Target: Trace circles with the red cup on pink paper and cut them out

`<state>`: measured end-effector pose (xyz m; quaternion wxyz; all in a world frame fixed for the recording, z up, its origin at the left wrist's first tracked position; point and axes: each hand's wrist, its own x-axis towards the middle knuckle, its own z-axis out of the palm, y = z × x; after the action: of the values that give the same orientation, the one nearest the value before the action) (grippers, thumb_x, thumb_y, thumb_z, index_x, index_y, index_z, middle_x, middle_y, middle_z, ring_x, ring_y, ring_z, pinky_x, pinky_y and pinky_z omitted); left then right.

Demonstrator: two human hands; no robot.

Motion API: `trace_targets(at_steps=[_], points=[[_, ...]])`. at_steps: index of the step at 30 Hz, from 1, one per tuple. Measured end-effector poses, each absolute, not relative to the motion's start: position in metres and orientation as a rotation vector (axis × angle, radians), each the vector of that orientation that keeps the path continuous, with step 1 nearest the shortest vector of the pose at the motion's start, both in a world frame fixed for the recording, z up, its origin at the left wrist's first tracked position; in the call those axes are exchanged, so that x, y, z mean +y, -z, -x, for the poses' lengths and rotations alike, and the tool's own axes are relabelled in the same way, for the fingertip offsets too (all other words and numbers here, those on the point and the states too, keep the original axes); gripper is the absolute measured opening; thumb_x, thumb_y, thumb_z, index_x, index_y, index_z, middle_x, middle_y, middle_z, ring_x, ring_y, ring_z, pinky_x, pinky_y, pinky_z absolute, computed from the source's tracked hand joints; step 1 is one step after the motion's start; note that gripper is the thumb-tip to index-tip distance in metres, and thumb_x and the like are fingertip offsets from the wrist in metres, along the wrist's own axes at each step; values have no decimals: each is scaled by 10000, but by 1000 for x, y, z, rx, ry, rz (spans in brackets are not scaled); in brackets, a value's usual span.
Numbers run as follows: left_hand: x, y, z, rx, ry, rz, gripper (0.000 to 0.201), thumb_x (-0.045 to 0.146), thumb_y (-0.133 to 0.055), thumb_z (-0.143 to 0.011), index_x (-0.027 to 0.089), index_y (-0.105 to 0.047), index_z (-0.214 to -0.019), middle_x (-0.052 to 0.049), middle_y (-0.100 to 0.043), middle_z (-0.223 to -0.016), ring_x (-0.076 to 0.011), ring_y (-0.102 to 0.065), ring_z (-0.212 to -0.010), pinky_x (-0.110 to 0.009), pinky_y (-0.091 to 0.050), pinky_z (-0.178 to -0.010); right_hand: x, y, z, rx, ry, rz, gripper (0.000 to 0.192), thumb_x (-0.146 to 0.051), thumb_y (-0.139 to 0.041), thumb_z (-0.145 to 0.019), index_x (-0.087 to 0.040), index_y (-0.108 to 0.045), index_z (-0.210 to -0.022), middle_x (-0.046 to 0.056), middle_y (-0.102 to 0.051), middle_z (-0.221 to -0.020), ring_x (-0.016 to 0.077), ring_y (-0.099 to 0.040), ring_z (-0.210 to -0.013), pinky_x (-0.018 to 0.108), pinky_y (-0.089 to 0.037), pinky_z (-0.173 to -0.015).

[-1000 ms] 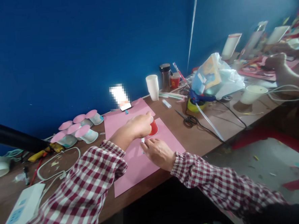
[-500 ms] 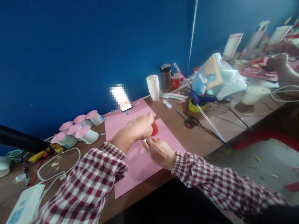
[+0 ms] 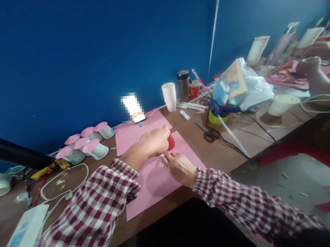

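Two hands: near each other; your left hand (image 3: pixel 156 140) closes on the red cup (image 3: pixel 171 142), your right hand (image 3: pixel 181 167) pinches a small white item (image 3: pixel 161 155).
Right hand: edged rightward since a second ago, suggesting fine work at the cup's near side.
Left hand: barely shifted since.
Red cup: on pink paper (image 3: pixel 141 199), partly hidden by your left hand.

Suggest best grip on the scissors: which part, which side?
I'd take the scissors by the handle loops, coming from the table's near edge. They lie flat, loops toward that edge, while the blades point away, up and left in the view. A dark cord runs close to the loops, so probably stay clear of it.
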<state>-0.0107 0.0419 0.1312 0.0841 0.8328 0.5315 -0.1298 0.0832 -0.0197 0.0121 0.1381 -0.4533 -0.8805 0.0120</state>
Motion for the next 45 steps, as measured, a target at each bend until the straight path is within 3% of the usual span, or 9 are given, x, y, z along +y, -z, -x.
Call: trace_targets(at_steps=[14,27,35,40,45], points=[[43,-127,15,1547,335,-2582,255,227,-398,-769,210,-456,-1017,-90,-643,-908,-251,-604,-743,-317,-411,-567,-25,-22,-136,-2443,-273,1212,223,-136,-424,-908,-165,-520,-1108,59,-637,-942,167,-587,-845,262,-447,-735],[45,-123,15,1565,303,-2546,287,208,-390,-750,217,-456,-1029,-75,-648,-894,-247,-602,-725,-320,-396,-562,-9,-27,-166,-2256,-401,1205,188,-181,-448,-899,-194,-562,-1048,55,-675,-983,179,-616,-885,259,-443,-770],[46,-120,16,1589,257,-2573,320,166,-407,-738,208,-480,-1046,-71,-654,-847,-226,-604,-683,-296,-388,-539,-5,-37,-183,-2041,-374,1325,194,-192,-438,-894,-165,-553,-1049,61,-665,-869,173,-607,-767,251,-432,-674],[45,-109,15,1654,65,-2670,303,208,-364,-827,242,-518,-1086,-49,-655,-805,-213,-613,-690,-286,-391,-532,-10,-43,-194,-1805,-482,1279,208,-211,-459,-882,-181,-542,-1071,34,-621,-831,143,-554,-689,231,-422,-615],[41,-92,19,1689,-381,-2780,313,421,-496,-811,288,-539,-1091,-34,-602,-1027,-213,-606,-831,-294,-435,-592,-12,-35,-198,-1667,-600,1319,218,-241,-467,-872,-179,-527,-1073,-12,-524,-683,115,-467,-571,212,-387,-514]])
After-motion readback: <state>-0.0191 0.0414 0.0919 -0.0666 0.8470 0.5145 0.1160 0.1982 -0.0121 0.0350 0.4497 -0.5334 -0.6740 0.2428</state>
